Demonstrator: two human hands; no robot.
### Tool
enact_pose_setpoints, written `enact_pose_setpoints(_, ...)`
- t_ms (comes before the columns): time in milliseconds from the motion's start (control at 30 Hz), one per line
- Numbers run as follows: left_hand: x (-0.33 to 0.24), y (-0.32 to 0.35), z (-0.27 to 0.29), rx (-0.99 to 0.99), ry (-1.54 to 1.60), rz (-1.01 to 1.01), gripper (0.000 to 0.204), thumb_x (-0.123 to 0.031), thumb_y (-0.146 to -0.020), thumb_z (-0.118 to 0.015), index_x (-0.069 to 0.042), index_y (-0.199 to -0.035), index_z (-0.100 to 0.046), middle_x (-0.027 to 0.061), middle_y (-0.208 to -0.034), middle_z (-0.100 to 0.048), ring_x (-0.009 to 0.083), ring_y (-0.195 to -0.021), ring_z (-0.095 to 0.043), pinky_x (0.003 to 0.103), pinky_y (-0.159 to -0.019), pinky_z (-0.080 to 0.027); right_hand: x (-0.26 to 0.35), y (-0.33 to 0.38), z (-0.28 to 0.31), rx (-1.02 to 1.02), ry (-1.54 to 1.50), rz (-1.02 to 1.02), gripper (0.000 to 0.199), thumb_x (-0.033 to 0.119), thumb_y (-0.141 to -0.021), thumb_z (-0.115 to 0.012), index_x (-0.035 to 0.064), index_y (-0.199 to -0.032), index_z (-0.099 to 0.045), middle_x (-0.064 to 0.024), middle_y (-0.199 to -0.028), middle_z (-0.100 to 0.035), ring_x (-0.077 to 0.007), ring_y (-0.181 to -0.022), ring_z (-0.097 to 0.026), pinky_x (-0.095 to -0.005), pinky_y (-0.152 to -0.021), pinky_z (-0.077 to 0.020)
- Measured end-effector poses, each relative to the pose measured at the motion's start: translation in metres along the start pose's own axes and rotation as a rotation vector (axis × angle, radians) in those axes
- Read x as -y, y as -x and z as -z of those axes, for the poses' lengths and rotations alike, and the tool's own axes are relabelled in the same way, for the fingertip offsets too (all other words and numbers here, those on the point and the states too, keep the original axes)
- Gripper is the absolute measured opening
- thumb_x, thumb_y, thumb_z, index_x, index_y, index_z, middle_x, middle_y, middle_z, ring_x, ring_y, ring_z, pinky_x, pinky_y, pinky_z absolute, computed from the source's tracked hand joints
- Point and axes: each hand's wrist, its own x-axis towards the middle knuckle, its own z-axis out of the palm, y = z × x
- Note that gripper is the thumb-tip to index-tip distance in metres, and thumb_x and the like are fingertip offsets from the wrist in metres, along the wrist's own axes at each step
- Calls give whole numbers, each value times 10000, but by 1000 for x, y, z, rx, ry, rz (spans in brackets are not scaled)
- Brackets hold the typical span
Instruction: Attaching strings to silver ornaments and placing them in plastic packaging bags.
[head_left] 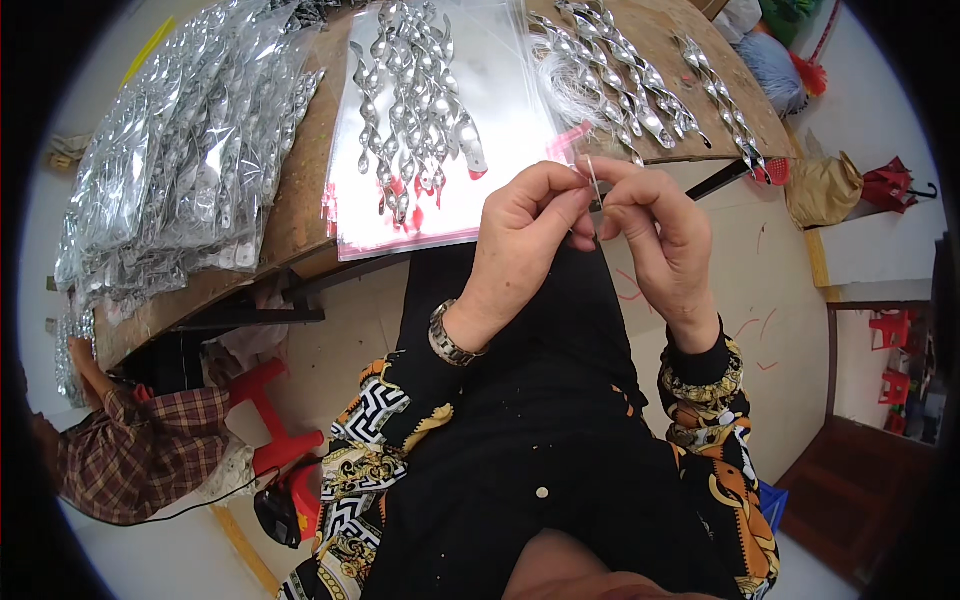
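Observation:
My left hand (515, 240) and my right hand (665, 235) meet in front of the table edge, above my lap. Between their pinched fingertips stands a short, thin white string (594, 180); its lower part is hidden by the fingers. Just beyond, a stack of clear plastic bags (500, 90) overhangs the table edge. Several silver twisted strips (415, 120) lie on the bags. A loose bundle of white string (575, 88) is to the right, partly under more silver twisted strips (630, 80). Farther right, another few twisted strips (722, 100) reach past the edge.
Bagged silver strips (190, 150) form a large pile on the left of the brown table (310, 205). At lower left a person in a plaid shirt (150, 455) sits near a red stool (265, 415). A beige bag (825, 185) and dark red umbrella (890, 188) are at right.

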Motion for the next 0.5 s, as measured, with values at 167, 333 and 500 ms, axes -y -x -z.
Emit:
enact_pose_setpoints(167,0,0,-1,8,-6,14,122,-86,-929,-538,19,-959,-592,27,-738,-594,68,-664,-570,212,-606,-498,0,-1,0,-9,-2,-28,55,-43,-897,-497,-10,-871,-533,-160,-1156,-612,-73,-669,-529,-209,-636,-461)
enact_pose_setpoints(333,-5,1,1,-2,-37,6,154,-84,-929,-536,34,-995,-610,39,-755,-601,90,-673,-571,229,-629,-497,2,-4,8,32,248,67,59,-60,-846,-541,-2,-840,-545,-167,-1120,-630,-135,-686,-569,-244,-654,-466)
enact_pose_setpoints(500,-5,1,4,30,-79,12,177,-79,-920,-547,47,-1020,-620,56,-780,-612,115,-680,-574,242,-652,-488,8,-5,11,87,506,215,119,-47,-749,-608,27,-835,-571,-143,-1095,-640,-279,-817,-610,-329,-717,-470)
